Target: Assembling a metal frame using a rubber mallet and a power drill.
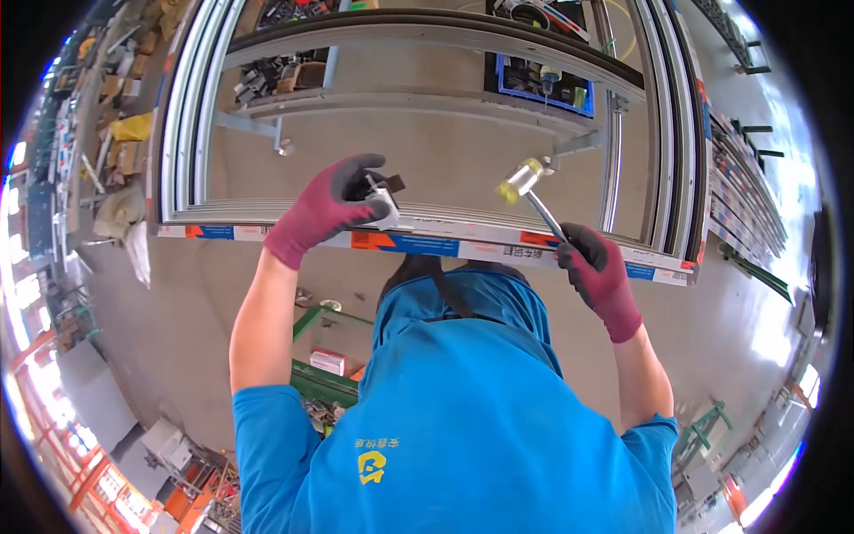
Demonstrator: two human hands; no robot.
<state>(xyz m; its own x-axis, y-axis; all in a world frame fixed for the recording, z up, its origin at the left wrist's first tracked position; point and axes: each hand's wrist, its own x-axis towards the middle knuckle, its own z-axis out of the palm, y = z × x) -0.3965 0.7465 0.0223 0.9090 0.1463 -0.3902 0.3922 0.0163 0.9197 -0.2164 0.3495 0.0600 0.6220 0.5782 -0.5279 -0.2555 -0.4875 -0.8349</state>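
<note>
Left hand (325, 209) has its grip pinched on a small silver block (386, 206), right by the near bar of a big metal frame (480, 246), left of middle. Right hand (598, 271) has its grip wrapped round a hammer (525, 178), yellow-tipped head pointing far and left. Blue crate (534, 99) sits far right.

Left hand (331, 201) partly hides a fitting (388, 208), perhaps metal; hammer head (525, 176) blurred.
</note>
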